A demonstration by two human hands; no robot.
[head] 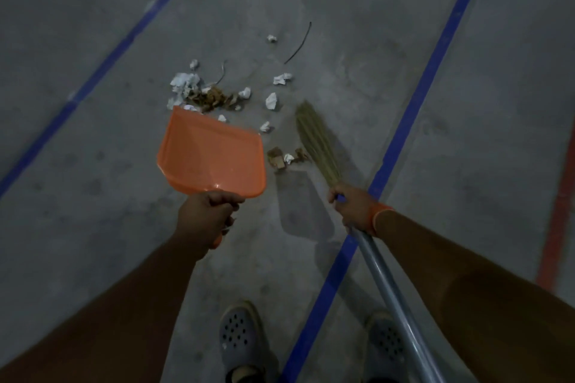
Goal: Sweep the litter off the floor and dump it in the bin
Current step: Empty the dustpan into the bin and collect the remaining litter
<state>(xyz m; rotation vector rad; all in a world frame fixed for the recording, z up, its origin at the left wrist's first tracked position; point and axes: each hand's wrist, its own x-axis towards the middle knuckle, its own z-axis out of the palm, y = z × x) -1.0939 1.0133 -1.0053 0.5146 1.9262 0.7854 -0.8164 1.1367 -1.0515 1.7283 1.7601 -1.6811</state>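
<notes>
The left hand grips the handle of an orange dustpan, its far lip right at the main litter pile of crumpled paper and dry leaves on the concrete floor. To the right, scraps lie beside the grass broom, gripped by the right hand. A hard stroke could scatter light paper past the pan; no bin shows.

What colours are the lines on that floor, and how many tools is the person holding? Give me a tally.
Blue floor lines: 2, one at left, one at right
Red floor line: 1
Orange dustpan: 1, held by the left hand
Broom: 1, held by the right hand
Total: 5
</notes>
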